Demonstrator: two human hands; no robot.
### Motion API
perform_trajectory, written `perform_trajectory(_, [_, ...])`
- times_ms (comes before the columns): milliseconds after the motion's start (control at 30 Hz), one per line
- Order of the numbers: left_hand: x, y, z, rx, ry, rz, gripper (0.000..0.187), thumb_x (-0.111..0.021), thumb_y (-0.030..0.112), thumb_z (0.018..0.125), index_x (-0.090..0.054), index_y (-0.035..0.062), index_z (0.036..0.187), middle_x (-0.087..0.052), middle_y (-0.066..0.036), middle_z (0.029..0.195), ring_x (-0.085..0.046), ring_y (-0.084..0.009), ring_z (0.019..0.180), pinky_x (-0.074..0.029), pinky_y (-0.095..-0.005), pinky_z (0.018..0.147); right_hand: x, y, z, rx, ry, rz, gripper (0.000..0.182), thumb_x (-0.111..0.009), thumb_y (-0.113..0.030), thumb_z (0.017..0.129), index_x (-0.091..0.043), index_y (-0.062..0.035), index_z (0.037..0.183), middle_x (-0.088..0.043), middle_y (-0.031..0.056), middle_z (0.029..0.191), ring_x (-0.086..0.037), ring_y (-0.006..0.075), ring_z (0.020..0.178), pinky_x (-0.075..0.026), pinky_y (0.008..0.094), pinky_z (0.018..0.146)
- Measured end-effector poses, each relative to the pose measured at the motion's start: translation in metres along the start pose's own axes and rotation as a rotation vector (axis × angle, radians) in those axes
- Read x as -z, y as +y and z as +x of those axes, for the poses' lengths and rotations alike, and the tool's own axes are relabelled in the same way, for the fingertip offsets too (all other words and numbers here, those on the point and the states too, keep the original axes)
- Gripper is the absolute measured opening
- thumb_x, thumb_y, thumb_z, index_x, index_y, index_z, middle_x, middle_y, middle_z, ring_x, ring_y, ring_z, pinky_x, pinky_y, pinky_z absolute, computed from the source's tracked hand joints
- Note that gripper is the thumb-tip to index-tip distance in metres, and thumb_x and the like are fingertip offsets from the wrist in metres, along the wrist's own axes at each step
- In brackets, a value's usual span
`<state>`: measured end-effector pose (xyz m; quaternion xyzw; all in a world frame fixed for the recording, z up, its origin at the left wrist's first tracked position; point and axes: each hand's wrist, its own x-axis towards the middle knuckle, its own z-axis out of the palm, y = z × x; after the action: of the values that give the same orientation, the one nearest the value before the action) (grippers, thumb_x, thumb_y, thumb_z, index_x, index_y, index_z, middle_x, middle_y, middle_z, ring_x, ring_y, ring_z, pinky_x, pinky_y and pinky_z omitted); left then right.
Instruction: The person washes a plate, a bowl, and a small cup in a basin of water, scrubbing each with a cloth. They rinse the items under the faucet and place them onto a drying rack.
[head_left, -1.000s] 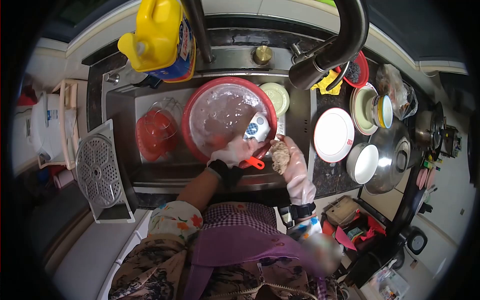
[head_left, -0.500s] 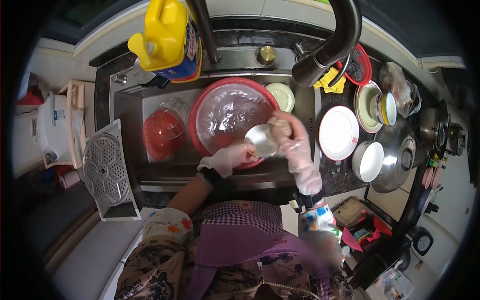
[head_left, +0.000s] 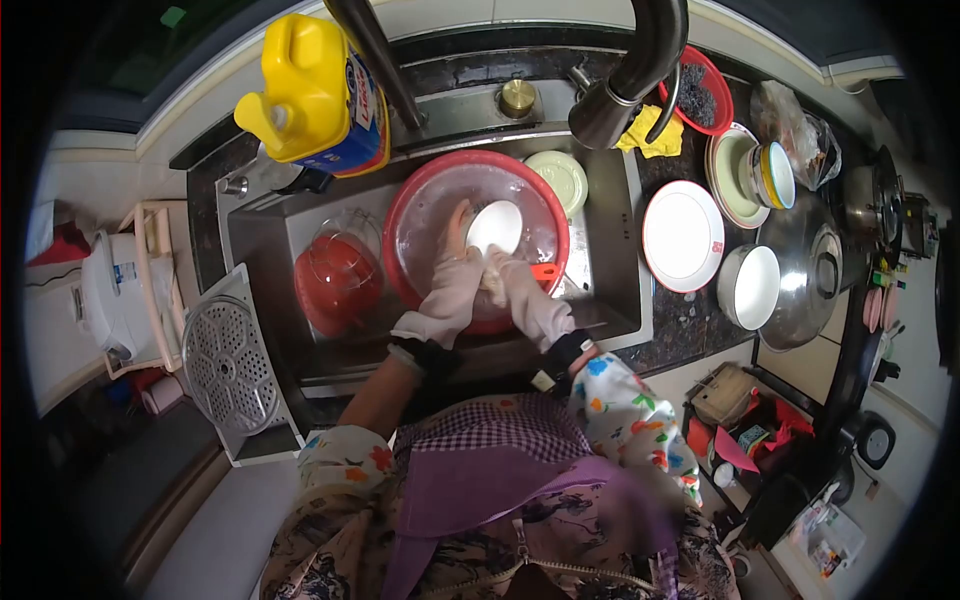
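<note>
A small white bowl (head_left: 496,228) is tilted over the red basin (head_left: 562,215) of water in the sink. My left hand (head_left: 452,275), in a clear plastic glove, grips the bowl from its left side, with fingers along the rim. Gloved too, my right hand (head_left: 522,290) is closed at the bowl's near edge around a beige cloth (head_left: 492,284), which is partly hidden by the fingers. An orange handle (head_left: 544,272) shows at the basin's right side, beside my right hand.
Left in the sink sits a red colander-like bowl (head_left: 338,285) with a wire whisk; a pale green plate (head_left: 558,184) lies behind the basin. The black faucet (head_left: 610,110) overhangs. On the right counter are a white plate (head_left: 684,237), white bowl (head_left: 749,288) and pot lid (head_left: 800,275).
Both hands have moved left and away from me, carrying the bowl from the basin's near right rim to over its middle. The orange handle has come into view.
</note>
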<state>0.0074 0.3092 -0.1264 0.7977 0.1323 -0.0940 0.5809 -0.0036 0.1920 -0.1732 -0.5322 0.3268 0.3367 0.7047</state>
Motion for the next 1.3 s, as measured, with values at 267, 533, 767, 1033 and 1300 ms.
perform_trajectory(267, [0.008, -0.038, 0.023, 0.186, -0.222, 0.113, 0.062, -0.045, 0.001, 0.076, -0.031, 0.0107, 0.136, -0.040, -0.017, 0.133, -0.041, -0.0298, 0.124, -0.037, -0.0328, 0.099, -0.003, -0.065, -0.001, 0.221, 0.294, -1.450, 0.031, -0.052, -0.029, 0.090, -0.056, -0.0057, 0.110, -0.065, 0.0175, 0.095, -0.063, 0.0254, 0.083, -0.049, 0.0376, 0.069])
perform_trajectory(533, [-0.010, -0.053, 0.013, 0.264, 0.037, -0.047, 0.066, -0.048, -0.002, 0.075, -0.030, 0.0108, 0.137, -0.043, -0.016, 0.130, -0.045, -0.0308, 0.120, -0.037, -0.0353, 0.099, 0.026, 0.003, 0.048, 0.139, -0.150, -0.692, 0.027, -0.056, -0.033, 0.086, -0.062, -0.0067, 0.087, -0.065, 0.0136, 0.072, -0.063, 0.0284, 0.062, -0.047, 0.0405, 0.054])
perform_trajectory(767, [0.016, -0.021, 0.023, 0.495, -0.593, 0.149, 0.055, -0.045, 0.003, 0.077, -0.036, 0.0064, 0.131, -0.057, -0.017, 0.103, -0.062, -0.0239, 0.079, -0.052, -0.0335, 0.062, 0.006, -0.083, 0.013, 0.801, -0.005, -1.575, 0.027, -0.057, -0.024, 0.084, -0.059, -0.0061, 0.104, -0.063, 0.0139, 0.089, -0.061, 0.0337, 0.082, -0.048, 0.0425, 0.072])
perform_trajectory(1033, [0.015, -0.030, 0.005, 0.467, -0.325, -0.294, 0.054, -0.048, 0.032, 0.088, -0.034, 0.0128, 0.136, -0.058, -0.008, 0.096, -0.058, -0.0143, 0.066, -0.049, -0.0270, 0.052, 0.000, -0.082, -0.014, 1.165, -0.056, -1.045, 0.049, -0.062, 0.006, 0.069, -0.051, -0.0017, 0.116, -0.057, 0.0187, 0.106, -0.054, 0.0345, 0.104, -0.042, 0.0379, 0.093])
perform_trajectory(1300, [-0.001, -0.030, -0.003, 0.425, -0.153, -0.330, 0.054, -0.042, 0.051, 0.091, -0.040, 0.0140, 0.129, -0.058, -0.008, 0.097, -0.058, -0.0128, 0.062, -0.047, -0.0247, 0.043, -0.002, -0.008, 0.014, 0.885, 0.009, -1.196, 0.039, -0.058, 0.002, 0.077, -0.054, -0.0029, 0.116, -0.061, 0.0128, 0.092, -0.060, 0.0247, 0.088, -0.047, 0.0263, 0.079])
